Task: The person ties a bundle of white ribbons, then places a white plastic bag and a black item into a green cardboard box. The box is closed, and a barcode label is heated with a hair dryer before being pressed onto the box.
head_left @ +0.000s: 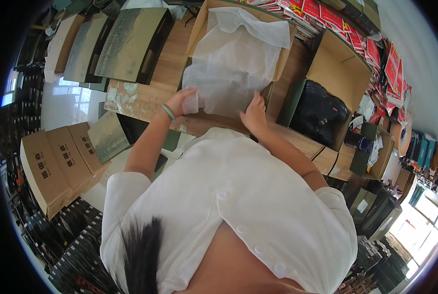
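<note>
Wooden table (172,56) supports the work area in a room lined with stock. Pale, peeling patches (126,98) mark its surface to the left of the hands. Glossy floor (64,105) shows beyond the table's left end. Shelves (77,250) packed with dark boxes occupy the far left and lower left; a bright window (417,225) is set well to the right and behind the hands.

Left hand (183,102), with a green bracelet (169,112) at the wrist, is closed on the near left corner of a thin white sheet (231,59). Right hand (254,115) is bent at the sheet's near right edge; whether its fingers grip the sheet cannot be told. The hands are apart, with the sheet between and ahead of them. The sheet lies spread over an open box (198,32) and covers most of its opening.

Beyond the left hand, closed green boxes (130,46) stand in a row. Brown cartons (52,166) are grouped farther out to the left. Just right of the right hand, a second open box (344,66) contains a black bag (319,110). Red packets (327,17) are piled behind both open boxes. A dark cable (334,164) crosses the table edge right of the right forearm, near a small open box (382,159).
</note>
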`<move>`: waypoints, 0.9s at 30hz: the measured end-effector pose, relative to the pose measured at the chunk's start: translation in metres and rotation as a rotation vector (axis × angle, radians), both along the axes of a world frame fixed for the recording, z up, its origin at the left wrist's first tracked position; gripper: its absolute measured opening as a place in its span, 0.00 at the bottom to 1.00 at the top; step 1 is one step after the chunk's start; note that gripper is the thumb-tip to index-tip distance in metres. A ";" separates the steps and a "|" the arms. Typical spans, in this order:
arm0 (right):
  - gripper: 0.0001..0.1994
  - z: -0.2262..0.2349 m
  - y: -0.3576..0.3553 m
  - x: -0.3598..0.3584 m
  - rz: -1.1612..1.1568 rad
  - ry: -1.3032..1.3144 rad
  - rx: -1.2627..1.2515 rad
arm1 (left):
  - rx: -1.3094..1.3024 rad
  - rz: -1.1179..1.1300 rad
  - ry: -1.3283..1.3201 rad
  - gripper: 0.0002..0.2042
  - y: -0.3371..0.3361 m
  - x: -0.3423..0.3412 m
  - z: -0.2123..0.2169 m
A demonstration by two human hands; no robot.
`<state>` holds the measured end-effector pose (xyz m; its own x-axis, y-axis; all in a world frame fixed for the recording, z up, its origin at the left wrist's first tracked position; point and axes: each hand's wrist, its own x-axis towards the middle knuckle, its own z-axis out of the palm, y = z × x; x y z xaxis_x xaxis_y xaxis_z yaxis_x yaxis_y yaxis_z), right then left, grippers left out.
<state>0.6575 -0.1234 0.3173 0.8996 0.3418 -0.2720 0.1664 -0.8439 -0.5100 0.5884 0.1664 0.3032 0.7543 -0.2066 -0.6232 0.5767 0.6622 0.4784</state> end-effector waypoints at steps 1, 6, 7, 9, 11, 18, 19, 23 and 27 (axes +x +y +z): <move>0.52 -0.007 0.006 0.005 -0.093 0.055 0.044 | -0.085 0.050 -0.004 0.16 -0.004 0.000 0.010; 0.57 -0.038 0.007 0.018 -0.430 0.516 0.723 | -0.618 -0.062 -0.189 0.14 0.010 0.005 0.015; 0.55 -0.039 0.005 0.016 -0.466 0.640 0.826 | -0.605 -0.009 -0.164 0.14 0.009 0.004 0.017; 0.52 -0.039 -0.001 0.015 -0.495 0.642 0.997 | -0.579 0.094 -0.115 0.14 0.007 0.004 0.019; 0.47 -0.028 -0.006 0.010 -0.479 0.404 1.120 | -0.253 0.176 0.009 0.15 0.006 0.000 0.011; 0.40 0.066 -0.023 -0.003 -0.407 0.061 0.684 | 0.563 -0.039 -0.012 0.22 0.001 -0.028 0.053; 0.40 0.066 -0.024 -0.006 -0.321 -0.053 0.561 | 0.902 -0.171 -0.019 0.22 -0.001 -0.029 0.054; 0.40 0.060 -0.011 -0.030 -0.102 -0.014 -0.013 | 1.618 -0.461 -0.006 0.27 -0.018 -0.037 0.060; 0.39 0.039 -0.009 -0.042 -0.095 0.063 -0.191 | 1.748 -0.510 0.042 0.34 -0.037 -0.044 0.075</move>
<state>0.6153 -0.1319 0.3566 0.9044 0.1935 -0.3804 0.0547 -0.9365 -0.3463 0.5441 0.1292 0.3783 0.8131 0.4519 -0.3669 0.5684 -0.7526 0.3326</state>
